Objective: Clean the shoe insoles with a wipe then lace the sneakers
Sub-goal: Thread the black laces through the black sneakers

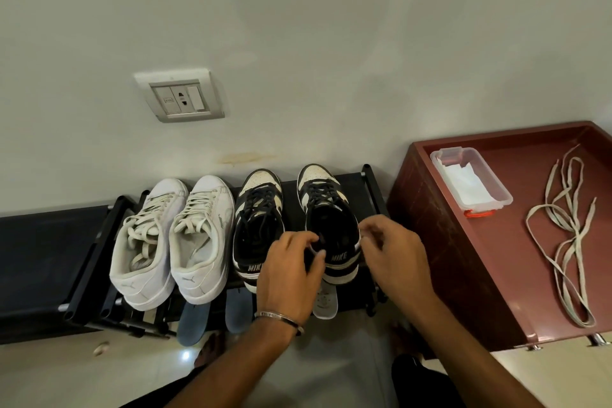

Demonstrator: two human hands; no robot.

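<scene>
While both hands work at the heel opening of the right-hand black-and-white sneaker (328, 222), the shoe stays parked on the black shoe rack (53, 242), toe to the wall at twelve o'clock, so its collar faces the person. The left hand (291, 275), a bangle (280, 318) on its wrist, curls its fingers at the collar's nine o'clock edge; its grip seems to be pinching the rim or something dark just inside, though which cannot be told. The right hand (394, 252) pinches the collar's three o'clock edge. Holding both sides likely steadies and widens the mouth for an insole.

Counted, four shoes stand in a row: two white sneakers (172, 242), both laced, at nine o'clock, and two black-and-white ones, the left of them (256, 222) just beside the one being handled; both carry dark laces. Three insoles poke out below the rack's front edge at six o'clock: two blue-grey insoles (193, 325) and one pale insole (326, 303) under the handled shoe, probably laid out for wiping.

At three o'clock a maroon table (427, 242) holds one clear box (496, 189) with white wipes (470, 182) inside, and beside it loose cream laces (569, 232) in a tangle; their number cannot be told.
</scene>
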